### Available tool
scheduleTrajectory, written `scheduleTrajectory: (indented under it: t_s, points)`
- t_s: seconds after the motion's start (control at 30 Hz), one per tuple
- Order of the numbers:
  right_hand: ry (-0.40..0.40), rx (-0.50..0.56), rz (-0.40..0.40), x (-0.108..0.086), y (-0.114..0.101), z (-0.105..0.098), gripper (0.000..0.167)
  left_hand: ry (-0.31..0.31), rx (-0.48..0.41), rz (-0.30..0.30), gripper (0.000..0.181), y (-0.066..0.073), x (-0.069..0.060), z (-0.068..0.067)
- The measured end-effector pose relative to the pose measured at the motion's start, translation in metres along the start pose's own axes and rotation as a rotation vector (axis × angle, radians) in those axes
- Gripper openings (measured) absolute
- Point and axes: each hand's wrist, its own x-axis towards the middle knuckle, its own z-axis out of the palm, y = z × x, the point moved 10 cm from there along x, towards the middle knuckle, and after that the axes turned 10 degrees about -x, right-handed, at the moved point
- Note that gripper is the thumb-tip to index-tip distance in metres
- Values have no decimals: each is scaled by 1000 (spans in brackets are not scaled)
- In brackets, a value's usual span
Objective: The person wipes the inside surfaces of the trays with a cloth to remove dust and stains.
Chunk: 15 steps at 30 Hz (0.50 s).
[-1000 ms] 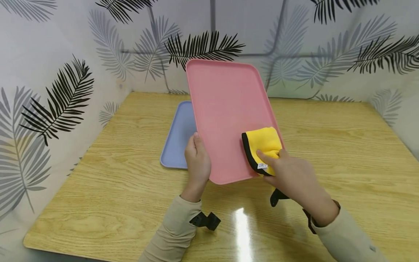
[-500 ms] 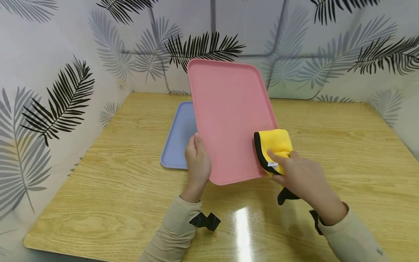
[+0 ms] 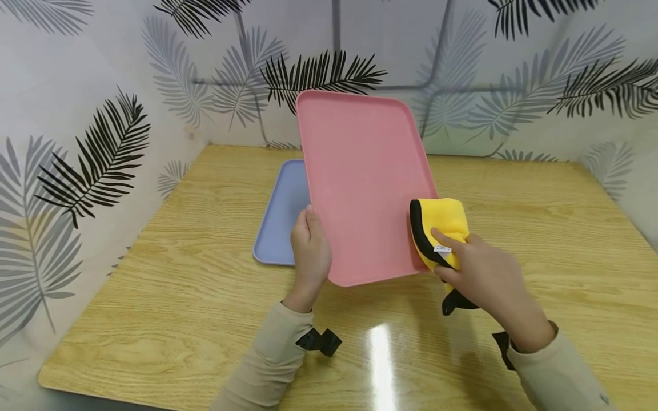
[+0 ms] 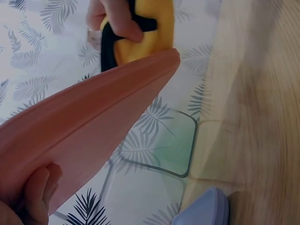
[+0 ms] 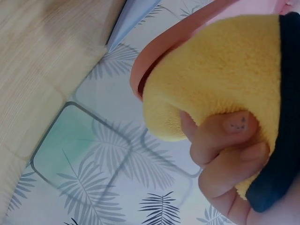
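A pink rectangular tray (image 3: pixel 365 182) is held up off the table, tilted with its inner face toward me. My left hand (image 3: pixel 311 248) grips its left long edge, the thumb on the near side; in the left wrist view fingers (image 4: pixel 40 190) curl against the tray's underside. At the tray's lower right edge, my right hand (image 3: pixel 485 274) holds a folded yellow cloth (image 3: pixel 444 222) with black trim and a small white tag. In the right wrist view the curled fingers (image 5: pixel 225 164) dig into the fluffy cloth (image 5: pixel 220 70), which laps over the tray's rim.
Behind the pink tray a blue tray (image 3: pixel 280 222) lies flat on the wooden table (image 3: pixel 169 297), partly hidden by it. Leaf-patterned sheeting (image 3: pixel 205 68) surrounds the table at the back and sides.
My right hand has slid the yellow cloth rightward across the pink tray to its right edge. The left hand keeps its hold, and the tray has barely shifted.
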Motion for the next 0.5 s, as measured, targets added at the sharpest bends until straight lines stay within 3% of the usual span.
scheduleTrajectory:
  t_s: [0.33,0.5]
  points:
    - [208,47,21,-6,1,-23,52,-6,30,-20,33,-10,6,3]
    - [267,73,33,-8,5,-28,50,-18,34,-61,34,-19,9,5]
